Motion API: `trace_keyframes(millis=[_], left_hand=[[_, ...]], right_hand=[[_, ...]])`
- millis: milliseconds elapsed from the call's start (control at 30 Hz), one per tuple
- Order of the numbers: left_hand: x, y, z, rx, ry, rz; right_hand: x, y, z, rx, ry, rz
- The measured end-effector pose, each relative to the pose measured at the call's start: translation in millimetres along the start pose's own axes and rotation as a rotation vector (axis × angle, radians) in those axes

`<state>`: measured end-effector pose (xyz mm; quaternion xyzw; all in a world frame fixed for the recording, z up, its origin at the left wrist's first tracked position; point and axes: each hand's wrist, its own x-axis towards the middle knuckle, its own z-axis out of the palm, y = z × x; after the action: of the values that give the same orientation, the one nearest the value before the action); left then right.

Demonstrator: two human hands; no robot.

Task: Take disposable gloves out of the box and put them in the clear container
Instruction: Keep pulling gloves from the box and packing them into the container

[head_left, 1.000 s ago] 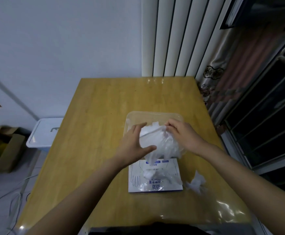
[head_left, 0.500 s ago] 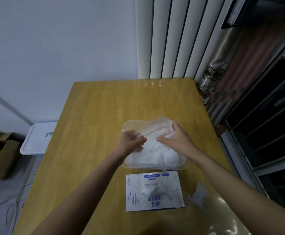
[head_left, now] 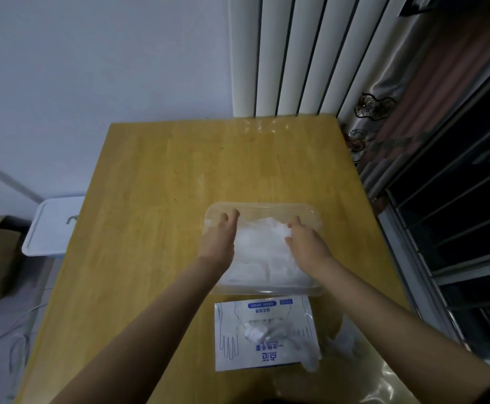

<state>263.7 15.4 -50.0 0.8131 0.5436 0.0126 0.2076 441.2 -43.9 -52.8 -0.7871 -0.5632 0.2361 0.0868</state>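
Observation:
A clear plastic container [head_left: 311, 211] sits in the middle of the wooden table, filled with a white heap of disposable gloves [head_left: 262, 252]. My left hand [head_left: 220, 239] lies inside it on the left, fingers stretched forward and pressing on the heap. My right hand [head_left: 303, 243] presses the heap from the right, fingers bent down into the gloves. Just in front of the container lies the flat white and blue glove box [head_left: 264, 335], with some crumpled gloves still showing in its opening [head_left: 262, 330].
A loose crumpled glove [head_left: 343, 342] lies on the table right of the box. The wooden table [head_left: 150, 199] runs to the wall. A white lidded bin [head_left: 52, 225] and cardboard boxes stand on the floor left; a radiator and curtain are behind.
Both hands carried the bundle of gloves from above the box forward into the container, lowered it in, and now press it down. The view tilted, so the box sits lower in frame.

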Motion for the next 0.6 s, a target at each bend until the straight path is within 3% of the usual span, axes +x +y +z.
trace_keyframes(millis=[167, 267, 333, 433, 500, 600], left_hand=[[3.9, 1.8, 12.9, 0.339, -0.077, 0.092], [1.5, 2.2, 18.0, 0.522, -0.013, 0.119], [-1.6, 3.7, 15.6, 0.574, 0.068, 0.136], [-4.2, 5.6, 14.3, 0.485, 0.158, 0.296], [-3.0, 6.5, 18.8, 0.403, 0.054, 0.397], [1.7, -2.2, 33.2, 0.498, -0.207, 0.364]], right_hand=[[5.3, -0.4, 12.7, -0.245, -0.060, -0.045], [0.4, -6.5, 8.3, -0.318, 0.070, -0.111], [-6.5, -10.9, 4.2, -0.256, 0.179, -0.248], [-14.2, -15.0, 5.1, -0.158, 0.178, -0.552], [-13.7, -12.2, 11.3, -0.216, 0.087, -0.653], [-4.6, -9.8, 20.1, -0.301, -0.121, -0.492]])
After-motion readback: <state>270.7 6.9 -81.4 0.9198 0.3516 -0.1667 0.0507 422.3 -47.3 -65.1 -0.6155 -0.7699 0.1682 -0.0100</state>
